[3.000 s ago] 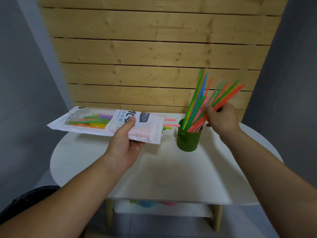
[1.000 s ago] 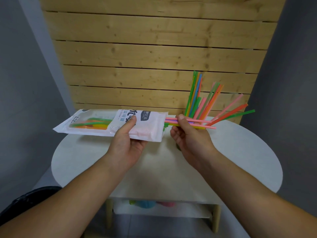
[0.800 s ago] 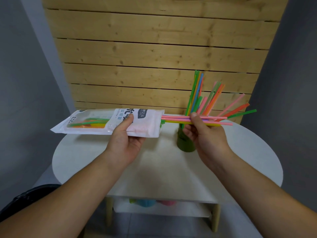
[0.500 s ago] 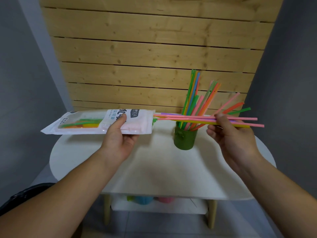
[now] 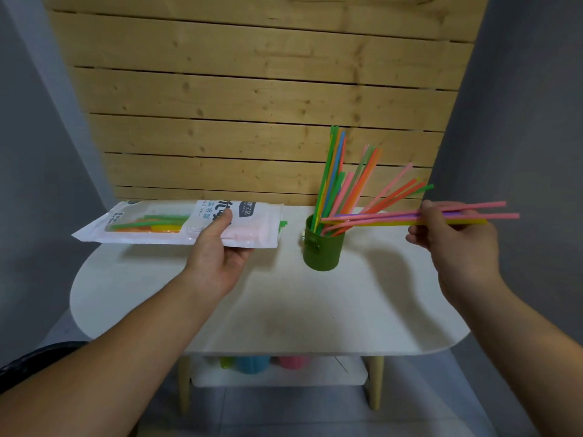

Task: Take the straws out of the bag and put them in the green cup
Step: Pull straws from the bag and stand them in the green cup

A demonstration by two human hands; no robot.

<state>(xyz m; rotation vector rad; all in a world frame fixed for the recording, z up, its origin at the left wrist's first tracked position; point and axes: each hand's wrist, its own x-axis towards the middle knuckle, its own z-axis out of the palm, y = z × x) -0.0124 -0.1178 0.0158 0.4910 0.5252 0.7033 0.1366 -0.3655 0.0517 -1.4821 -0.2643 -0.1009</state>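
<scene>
Several straws [image 5: 378, 216], pinched level by the right hand [image 5: 457, 241] at the frame's right, reach over the cup [image 5: 321, 252]. The left hand [image 5: 217, 250] grips the bag [image 5: 258, 227], centre-left, more inside. Tilted loosely, they may fan, miss the rim or topple it.

The bag [image 5: 258, 225] is white with a soft pink part and black writing. Through its clear window, the straws inside [image 5: 151, 223] look green, orange and yellow. The cup [image 5: 321, 252] is dark green. The straws in the cup [image 5: 334, 171] are green, blue, orange and pink. The bunch of straws [image 5: 378, 217] in the right hand [image 5: 457, 244] is pink, purple and yellow. The table [image 5: 284, 310] is white. The wall of planks [image 5: 252, 89] is light brown with dark lines. The side walls [image 5: 47, 152] are grey.
</scene>
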